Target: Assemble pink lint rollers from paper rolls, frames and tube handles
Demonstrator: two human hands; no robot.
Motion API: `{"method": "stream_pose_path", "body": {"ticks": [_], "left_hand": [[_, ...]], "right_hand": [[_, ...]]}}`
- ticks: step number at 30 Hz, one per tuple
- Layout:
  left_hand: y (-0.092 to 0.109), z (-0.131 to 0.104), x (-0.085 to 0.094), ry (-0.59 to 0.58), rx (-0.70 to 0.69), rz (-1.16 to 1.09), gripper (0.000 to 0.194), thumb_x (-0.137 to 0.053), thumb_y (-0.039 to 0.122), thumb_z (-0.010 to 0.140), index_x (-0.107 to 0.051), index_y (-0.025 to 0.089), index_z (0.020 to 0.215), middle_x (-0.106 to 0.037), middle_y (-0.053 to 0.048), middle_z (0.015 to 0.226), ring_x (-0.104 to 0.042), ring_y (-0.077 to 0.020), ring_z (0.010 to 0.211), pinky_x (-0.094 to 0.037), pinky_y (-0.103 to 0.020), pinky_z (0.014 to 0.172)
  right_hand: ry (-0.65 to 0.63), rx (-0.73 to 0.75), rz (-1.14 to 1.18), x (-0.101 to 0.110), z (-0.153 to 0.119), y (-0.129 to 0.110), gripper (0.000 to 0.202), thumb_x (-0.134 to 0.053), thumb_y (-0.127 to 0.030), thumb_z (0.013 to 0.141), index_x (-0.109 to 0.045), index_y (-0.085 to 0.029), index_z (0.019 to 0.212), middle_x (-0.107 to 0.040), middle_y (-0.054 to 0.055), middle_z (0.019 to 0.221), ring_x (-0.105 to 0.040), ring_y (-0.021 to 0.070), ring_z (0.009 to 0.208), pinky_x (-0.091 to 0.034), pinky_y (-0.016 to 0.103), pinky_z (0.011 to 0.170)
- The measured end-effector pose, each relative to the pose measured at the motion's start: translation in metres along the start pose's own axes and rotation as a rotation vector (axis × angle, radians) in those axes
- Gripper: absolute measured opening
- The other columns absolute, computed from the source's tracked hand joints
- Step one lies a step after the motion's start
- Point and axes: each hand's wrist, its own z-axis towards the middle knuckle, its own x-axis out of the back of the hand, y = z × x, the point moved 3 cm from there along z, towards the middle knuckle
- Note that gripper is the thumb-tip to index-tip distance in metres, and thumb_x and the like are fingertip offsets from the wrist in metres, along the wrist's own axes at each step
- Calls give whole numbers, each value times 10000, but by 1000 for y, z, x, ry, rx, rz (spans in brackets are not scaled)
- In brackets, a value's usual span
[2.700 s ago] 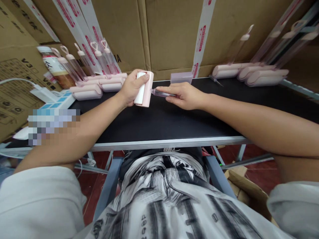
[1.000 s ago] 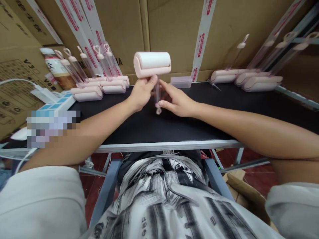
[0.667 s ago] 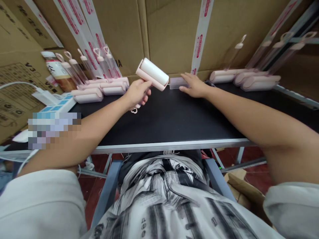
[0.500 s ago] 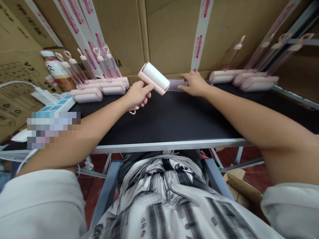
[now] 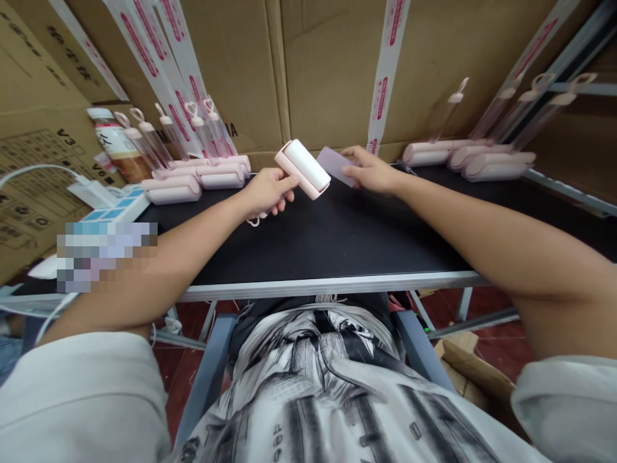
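My left hand [image 5: 268, 194] is closed round the handle of a pink lint roller [image 5: 307, 166], whose white roll points up and to the right above the black tabletop. The heart-shaped loop at the handle's end shows below my fingers. In my right hand [image 5: 372, 171] is a translucent lilac plastic piece [image 5: 332, 163], pinched between thumb and fingers. Its left end is close to the roller head; I cannot tell whether they touch.
Several pink lint rollers [image 5: 222, 176] stand upright at the back left, and several more lint rollers [image 5: 501, 167] at the back right. A drink bottle [image 5: 118, 145] and a power strip [image 5: 123, 204] are on the left. A cardboard wall [image 5: 328, 77] rises behind the table.
My right hand has lifted the lilac plastic piece off the back of the table and tilted it towards the roller. The lint roller in my left hand has come slightly lower.
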Motion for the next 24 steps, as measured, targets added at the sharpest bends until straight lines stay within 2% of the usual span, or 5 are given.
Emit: {"method": "stream_pose_path", "body": {"ticks": [4,9,14,18,24], "left_hand": [[4,-3,-1,-20,8,16,260,-585,223,1109,-584,180,853,-642,32,610,-517,-80,359,-329,-198,330],[4,-5,-3,-71,1,86,306,-577,265,1114,-580,190,816,-584,38,495,-495,-94,329,-316,-192,334],[-5,1,2,-121,-32,124,325,-633,357,1081,-617,191,802,-609,13,522,-500,-100,341,-301,-187,337],[-7,2,3,-141,-46,104,296,-652,350,1070,-630,192,821,-634,12,591,-501,-89,355,-298,-188,334],[-2,-5,-3,-136,-19,88,226,-634,272,1087,-625,186,879,-658,5,684,-513,-79,375,-318,-188,329]], "right_hand": [[-3,135,356,-2,-10,-28,685,-556,-563,1012,-359,-283,1606,-708,109,1274,-744,291,960,-652,484,773],[-79,178,412,-16,-25,-61,783,-549,-615,1006,-268,-311,1670,-701,103,1222,-728,313,995,-643,518,820],[-95,203,346,-23,-26,-63,850,-445,-731,1018,-196,-313,1716,-682,113,1271,-716,300,984,-643,506,826],[-50,239,226,-19,-24,-59,940,-334,-855,999,-143,-314,1743,-662,122,1333,-714,296,998,-640,494,843],[-114,235,314,-24,-30,-70,929,-442,-815,996,-177,-289,1715,-655,130,1333,-695,292,1001,-639,460,815]]}}
